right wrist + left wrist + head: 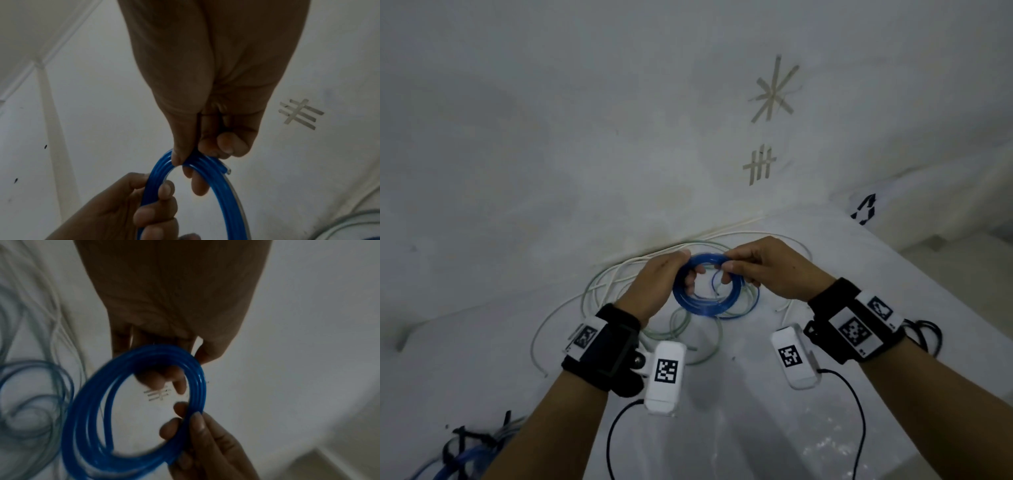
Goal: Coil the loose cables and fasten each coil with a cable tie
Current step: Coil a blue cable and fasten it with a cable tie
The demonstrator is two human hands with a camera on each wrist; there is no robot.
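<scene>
A blue cable wound into a round coil (pixel 705 301) (pixel 98 402) (pixel 224 194) hangs between both hands above the white surface. My left hand (pixel 671 274) (pixel 164 363) grips the coil's upper left arc with its fingers curled through the ring. My right hand (pixel 750 263) (pixel 197 155) pinches the upper right arc between thumb and fingers. A short free end of the blue cable (pixel 226 169) sticks out beside the right fingers. I see no cable tie in either hand.
Loose white and pale green cables (pixel 619 284) sprawl on the white surface under and left of the coil. A bundle of blue and black cables (pixel 469 455) lies at the near left. Tape marks (pixel 760 164) are stuck on the wall behind.
</scene>
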